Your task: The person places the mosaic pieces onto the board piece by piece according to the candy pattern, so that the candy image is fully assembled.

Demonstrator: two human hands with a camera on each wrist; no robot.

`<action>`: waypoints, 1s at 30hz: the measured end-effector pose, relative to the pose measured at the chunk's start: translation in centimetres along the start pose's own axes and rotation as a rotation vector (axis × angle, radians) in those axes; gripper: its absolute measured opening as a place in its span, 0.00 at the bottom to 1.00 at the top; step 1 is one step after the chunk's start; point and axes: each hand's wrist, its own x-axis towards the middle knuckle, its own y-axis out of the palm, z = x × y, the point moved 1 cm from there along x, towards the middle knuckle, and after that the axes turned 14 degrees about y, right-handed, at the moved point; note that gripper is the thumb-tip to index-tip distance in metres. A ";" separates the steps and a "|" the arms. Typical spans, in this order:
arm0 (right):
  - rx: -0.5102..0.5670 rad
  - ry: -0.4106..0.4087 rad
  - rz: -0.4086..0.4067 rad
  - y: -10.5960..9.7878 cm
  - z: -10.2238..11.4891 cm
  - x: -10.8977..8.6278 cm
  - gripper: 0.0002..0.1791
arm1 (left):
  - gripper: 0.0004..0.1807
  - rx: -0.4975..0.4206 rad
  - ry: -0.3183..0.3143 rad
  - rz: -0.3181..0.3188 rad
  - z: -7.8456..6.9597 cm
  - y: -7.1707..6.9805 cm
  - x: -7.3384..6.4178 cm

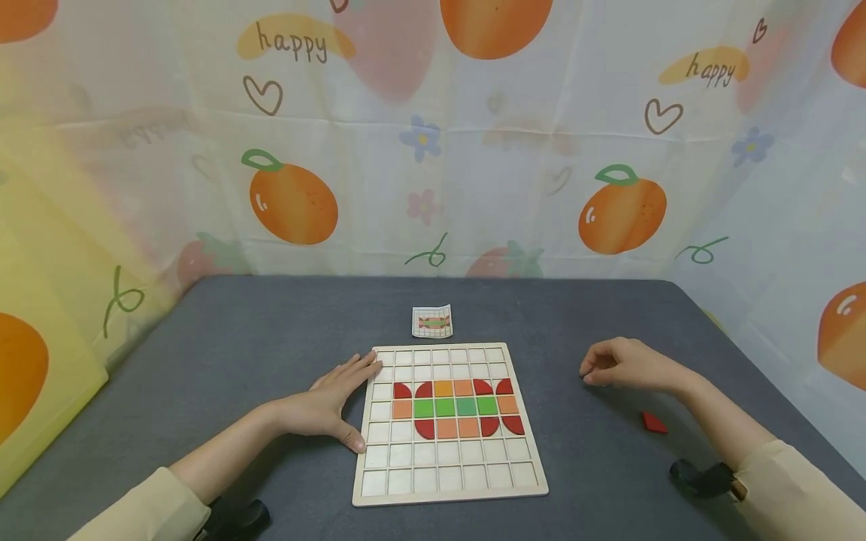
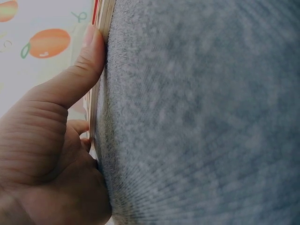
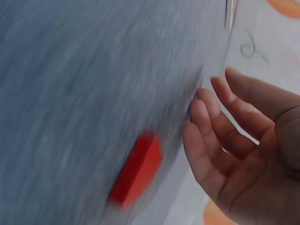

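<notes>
A white gridded board [image 1: 406, 500] lies on the table. Red quarter-round tiles [image 1: 425, 429], orange and salmon squares [image 1: 446, 428] and green squares [image 1: 444, 407] form three rows across its middle. Below the salmon square at the left end, the cell is bare white. My left hand [image 1: 331, 402] rests along the board's left edge, fingertips at the upper corner and thumb lower down. To the right of the board, my right hand [image 1: 625, 364] hovers low with loosely bent fingers and no visible object in them. One red tile [image 3: 137, 171] lies on the table nearer me, beside the right forearm.
A small paper card [image 1: 431, 321] printed with a coloured tile pattern lies just behind the board. The dark grey table [image 1: 304, 315] ends at a fruit-printed curtain [image 1: 379, 203], which also hangs along both sides.
</notes>
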 end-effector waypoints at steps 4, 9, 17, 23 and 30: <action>0.018 0.011 0.072 -0.8 -1.9 -1.0 0.10 | 0.67 0.003 0.000 0.000 -0.1 0.0 0.0; 0.060 0.029 0.182 -1.7 -3.9 -1.9 0.09 | 0.67 -0.001 -0.005 -0.003 0.0 0.0 0.0; 0.104 0.066 0.328 -2.3 -5.0 -2.9 0.13 | 0.67 0.003 -0.002 -0.007 0.2 0.2 0.1; 0.075 0.083 0.336 -1.9 -4.3 -3.3 0.14 | 0.67 0.002 -0.001 -0.009 0.0 0.1 0.1; -0.005 0.027 0.277 -1.4 -3.4 -3.0 0.14 | 0.67 0.000 -0.002 -0.007 -0.1 0.0 -0.1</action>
